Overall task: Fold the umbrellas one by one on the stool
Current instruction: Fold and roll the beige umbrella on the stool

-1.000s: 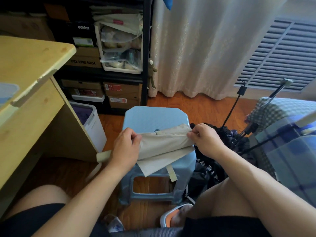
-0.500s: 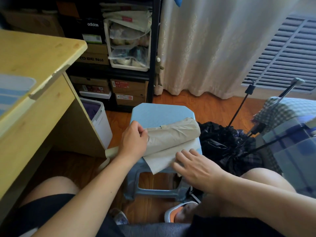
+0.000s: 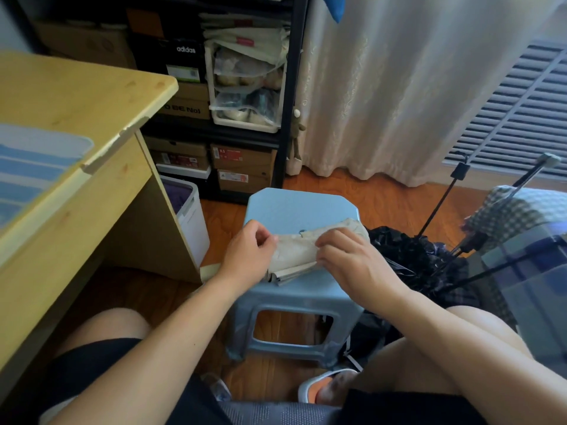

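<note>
A beige umbrella [image 3: 296, 251] lies rolled across the light blue plastic stool [image 3: 294, 207], its handle end [image 3: 210, 269] sticking out to the left past the seat. My left hand [image 3: 245, 256] grips the roll near its left end. My right hand [image 3: 346, 259] lies over the right part of the roll and pinches the loose fabric flap against it. A black umbrella [image 3: 411, 256] lies crumpled on the floor right of the stool, with thin dark rods [image 3: 438, 207] rising from it.
A wooden desk [image 3: 76, 124] stands at the left with a white bin [image 3: 187, 216] under its edge. Behind the stool a black shelf [image 3: 239, 87] holds shoe boxes. A curtain [image 3: 414, 87] hangs at the back. A checked cloth [image 3: 515, 210] lies at the right.
My right hand has gone from the roll's far end down to the hanging flap, then up onto the roll. The flap that hung over the stool's front is wrapped up against the umbrella.
</note>
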